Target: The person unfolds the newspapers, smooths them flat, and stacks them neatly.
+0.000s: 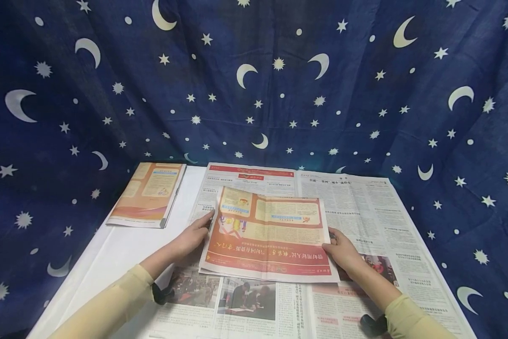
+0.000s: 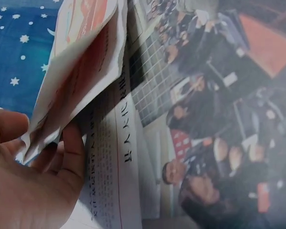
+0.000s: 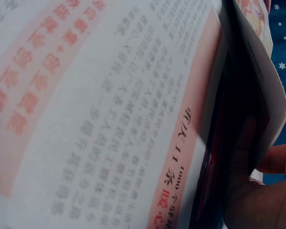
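A folded newspaper (image 1: 275, 235) with an orange and red page facing up is held between two hands, above a larger newspaper (image 1: 364, 202) spread on the table. My left hand (image 1: 193, 239) grips its left edge. In the left wrist view the thumb is on top, fingers underneath, and the folded layers (image 2: 81, 81) gape apart. At the right edge my right hand (image 1: 343, 249) pinches the paper, thumb on top. Some of its fingers are hidden beneath. The right wrist view shows the folded paper's edge (image 3: 267, 81) raised over the printed sheet below.
Another folded newspaper (image 1: 145, 200) with an orange page lies at the table's back left. White table surface (image 1: 122, 254) shows along the left side. A dark blue curtain (image 1: 254, 94) with moons and stars hangs behind the table and at both sides.
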A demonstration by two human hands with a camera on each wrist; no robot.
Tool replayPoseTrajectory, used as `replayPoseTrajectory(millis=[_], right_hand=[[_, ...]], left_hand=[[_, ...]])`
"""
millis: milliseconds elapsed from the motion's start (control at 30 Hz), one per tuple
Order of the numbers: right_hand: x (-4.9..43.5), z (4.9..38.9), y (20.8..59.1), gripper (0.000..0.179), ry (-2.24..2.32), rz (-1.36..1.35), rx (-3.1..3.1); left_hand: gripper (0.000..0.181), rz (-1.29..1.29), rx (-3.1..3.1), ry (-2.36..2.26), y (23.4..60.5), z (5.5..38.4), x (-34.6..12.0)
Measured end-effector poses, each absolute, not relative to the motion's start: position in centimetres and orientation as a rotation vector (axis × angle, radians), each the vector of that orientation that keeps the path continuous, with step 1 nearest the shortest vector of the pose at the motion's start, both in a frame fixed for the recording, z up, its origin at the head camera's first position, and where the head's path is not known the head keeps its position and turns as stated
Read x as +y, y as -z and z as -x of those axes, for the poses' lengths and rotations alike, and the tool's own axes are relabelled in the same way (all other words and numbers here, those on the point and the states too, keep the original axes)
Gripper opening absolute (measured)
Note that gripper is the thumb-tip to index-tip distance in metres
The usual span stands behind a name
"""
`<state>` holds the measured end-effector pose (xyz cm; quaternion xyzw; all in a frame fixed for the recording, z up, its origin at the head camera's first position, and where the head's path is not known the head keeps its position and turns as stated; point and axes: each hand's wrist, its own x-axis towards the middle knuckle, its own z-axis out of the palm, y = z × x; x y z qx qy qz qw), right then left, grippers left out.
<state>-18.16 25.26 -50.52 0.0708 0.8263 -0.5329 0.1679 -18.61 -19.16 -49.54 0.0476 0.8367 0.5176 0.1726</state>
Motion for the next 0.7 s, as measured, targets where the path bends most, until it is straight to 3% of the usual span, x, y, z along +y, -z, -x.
replayPoseTrajectory(millis=[233, 433, 700], right_hand=[[25.3, 18.1, 50.5, 0.074, 1.511, -0.206, 2.349], [25.4, 18.0, 50.6, 0.074, 1.511, -0.217, 2.345], [25.3, 18.0, 50.5, 0.076, 1.503, -0.211, 2.361]], left_hand=[[0.075, -0.223, 2.412, -1.390, 49.5, 18.7, -19.7], [0.078, -0.462, 2.689, -1.110, 49.7, 19.1, -20.0], [0.042, -0.870, 2.876, -0.640, 49.6, 19.4, -20.6]])
